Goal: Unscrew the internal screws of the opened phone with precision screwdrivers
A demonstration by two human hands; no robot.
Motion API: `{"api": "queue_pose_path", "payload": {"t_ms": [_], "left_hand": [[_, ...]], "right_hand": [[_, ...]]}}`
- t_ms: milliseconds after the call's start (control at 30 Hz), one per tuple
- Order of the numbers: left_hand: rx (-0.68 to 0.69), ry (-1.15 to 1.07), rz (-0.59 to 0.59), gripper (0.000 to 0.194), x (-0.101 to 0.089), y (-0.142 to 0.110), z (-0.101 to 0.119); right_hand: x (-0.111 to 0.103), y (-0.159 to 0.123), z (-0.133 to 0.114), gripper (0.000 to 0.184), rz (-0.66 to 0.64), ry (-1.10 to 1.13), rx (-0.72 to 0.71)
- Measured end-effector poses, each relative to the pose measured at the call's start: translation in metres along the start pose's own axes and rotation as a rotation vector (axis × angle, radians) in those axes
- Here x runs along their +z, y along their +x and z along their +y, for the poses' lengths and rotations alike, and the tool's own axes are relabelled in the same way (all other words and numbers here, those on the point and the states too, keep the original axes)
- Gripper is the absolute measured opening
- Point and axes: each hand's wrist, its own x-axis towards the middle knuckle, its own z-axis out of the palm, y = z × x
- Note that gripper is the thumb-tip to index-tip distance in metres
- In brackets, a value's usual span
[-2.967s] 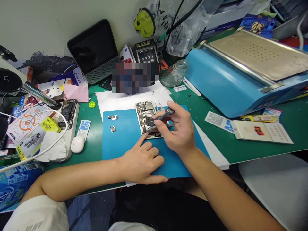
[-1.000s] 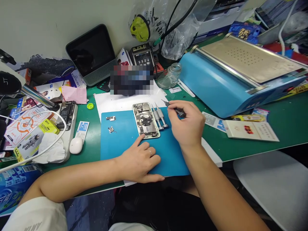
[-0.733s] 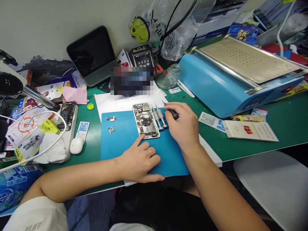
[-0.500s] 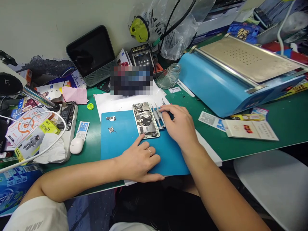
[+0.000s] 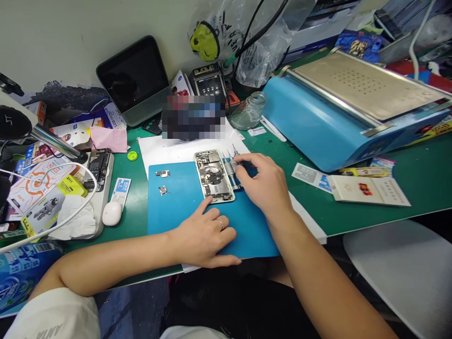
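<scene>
From where I stand, taking twelve o'clock as straight away from the person, the centre of it all is a white-rimmed, rectangular phone housing, lying with its dark and silvery innards bared, its far end angled towards eleven and reaching past the edge of a flat, bright blue mat. Just beside it at three o'clock lie slim, grey metal screwdrivers; I make out three tips, pointing towards eleven, while fingers cover much of the rest. Doing this well, I'd judge, calls for a light fingertip on the rim so the housing cannot slide, clear of the fine parts inside, and for the tools to be handled by their thick ends, tips away from those innards. The bare left hand rests at six o'clock, palm down and holding nothing, its index finger stretched to the housing's near left corner, other fingers loosely bent, thumb out towards three. The right hand, its forearm slanting in from between four and five, arches over the screwdrivers with fingers curled; whether it grips one I cannot tell. Farther out, two small silvery metal parts lie on the mat near nine, and a large blue machine topped with a metal plate stands at two.
</scene>
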Motion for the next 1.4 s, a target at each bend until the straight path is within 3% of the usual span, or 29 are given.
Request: {"api": "queue_pose_path", "payload": {"t_ms": [1400], "left_hand": [[-0.008,0.003,0.02,0.05,0.0003,0.0005,-0.0007]], "right_hand": [[-0.0037,0.0015,-0.0015,0.019,-0.031,0.037,0.066]]}}
